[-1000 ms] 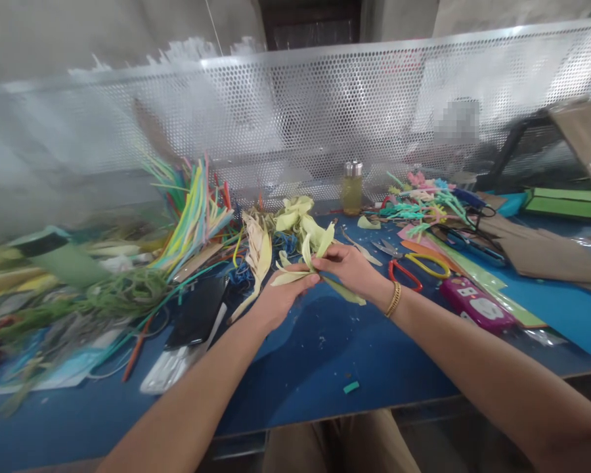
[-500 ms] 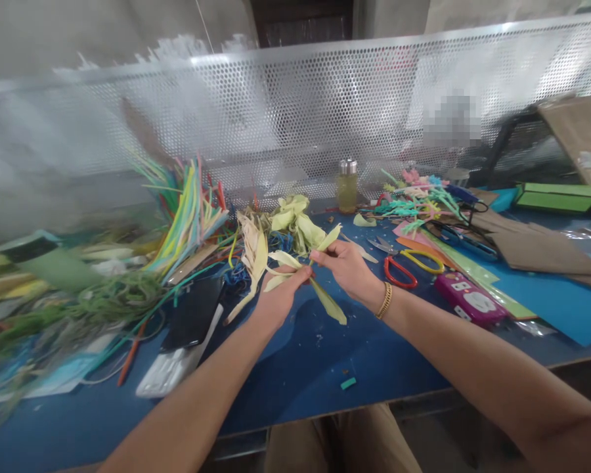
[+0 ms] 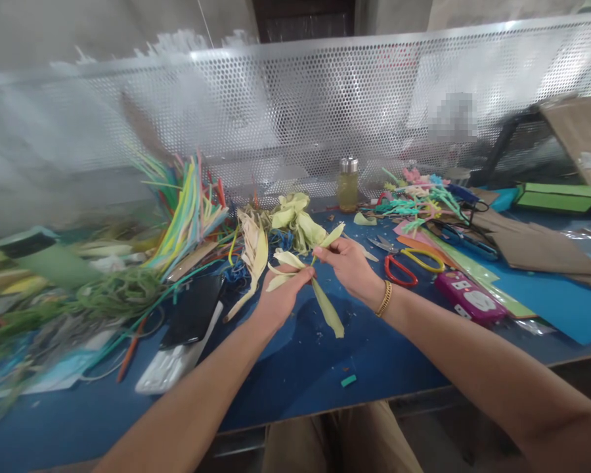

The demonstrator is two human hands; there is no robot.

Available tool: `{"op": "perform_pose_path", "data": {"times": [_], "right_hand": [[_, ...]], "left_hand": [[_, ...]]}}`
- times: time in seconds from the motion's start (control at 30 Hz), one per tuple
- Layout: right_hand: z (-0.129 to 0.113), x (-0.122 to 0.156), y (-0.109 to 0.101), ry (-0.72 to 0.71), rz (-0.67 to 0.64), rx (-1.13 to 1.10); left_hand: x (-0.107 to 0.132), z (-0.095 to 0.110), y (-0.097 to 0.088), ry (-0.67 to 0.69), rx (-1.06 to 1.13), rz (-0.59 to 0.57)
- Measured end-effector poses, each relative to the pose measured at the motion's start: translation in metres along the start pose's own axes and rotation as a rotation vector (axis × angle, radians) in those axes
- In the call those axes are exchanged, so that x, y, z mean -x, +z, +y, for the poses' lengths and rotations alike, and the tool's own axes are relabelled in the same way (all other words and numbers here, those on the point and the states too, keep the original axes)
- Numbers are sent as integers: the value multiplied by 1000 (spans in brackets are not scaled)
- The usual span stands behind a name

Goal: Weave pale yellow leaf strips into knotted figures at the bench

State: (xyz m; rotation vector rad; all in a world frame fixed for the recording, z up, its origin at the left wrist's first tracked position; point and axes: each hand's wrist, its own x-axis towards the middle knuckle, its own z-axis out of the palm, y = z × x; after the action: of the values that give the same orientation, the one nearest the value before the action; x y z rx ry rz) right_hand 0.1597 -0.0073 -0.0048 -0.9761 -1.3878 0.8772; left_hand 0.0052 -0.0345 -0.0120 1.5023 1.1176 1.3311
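Observation:
Pale green corn husk strips [image 3: 329, 312] are pinched between both my hands above the blue table. My left hand [image 3: 282, 294] is closed on them, with whitish leaf-like ends poking out over its thumb side. Close beside it, my right hand [image 3: 347, 268] pinches the upper part, and one tip sticks up past the fingers. A long strip hangs down between the hands. Just beyond them lies a crumpled bunch of husks [image 3: 298, 220], and a dry husk [image 3: 253, 253] rests left of my left hand. My fingers hide how the strips join.
Scissors [image 3: 398, 269] with red and yellow handles and a purple case [image 3: 470, 299] lie right. A lidded glass bottle [image 3: 347, 187] stands at the back. At left are a black phone [image 3: 192, 312], colourful pipe cleaners [image 3: 182, 217] and green string [image 3: 123, 292]. A perforated metal panel [image 3: 315, 118] borders the table.
The hanging strip has swung slightly and now points more steeply downward. Both hands keep their pinch and have moved only a little.

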Motion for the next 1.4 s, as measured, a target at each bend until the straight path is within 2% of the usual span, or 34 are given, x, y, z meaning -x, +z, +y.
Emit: {"op": "perform_pose_path", "data": {"times": [0.13, 0.17, 0.23, 0.27, 0.33, 0.4, 0.5, 0.57, 0.67, 0.87, 1.1, 1.4], "right_hand": [[1, -11, -15, 57, -90, 169], [-2, -14, -20, 10, -70, 251], [-10, -18, -31, -175, 152, 414], [-14, -18, -34, -289, 187, 505], [-23, -14, -35, -448, 53, 638], [-28, -6, -28, -486, -104, 695], [-29, 4, -15, -450, -221, 626], [-29, 6, -11, -377, -256, 504], [-30, 5, -11, -269, -235, 380], [-34, 4, -13, -218, -237, 222], [-31, 8, -8, -200, -176, 113], [-29, 9, -8, -233, -115, 191]], "left_hand": [[-2, 3, -2, -67, -52, -73], [-2, 4, -3, -89, -52, -86], [-4, 4, -3, -117, -60, -96], [-4, 4, -3, -121, -67, -105], [-4, 3, -3, -113, -68, -150], [-3, 3, -2, -90, -38, -206], [0, 4, 1, -57, 5, -234], [0, 7, 3, -29, 14, -181], [0, 11, 4, 48, 65, -72], [-1, 8, 4, 93, 73, -9], [-1, 11, 3, 91, 8, -75], [4, 18, 8, 55, -8, -97]]}}
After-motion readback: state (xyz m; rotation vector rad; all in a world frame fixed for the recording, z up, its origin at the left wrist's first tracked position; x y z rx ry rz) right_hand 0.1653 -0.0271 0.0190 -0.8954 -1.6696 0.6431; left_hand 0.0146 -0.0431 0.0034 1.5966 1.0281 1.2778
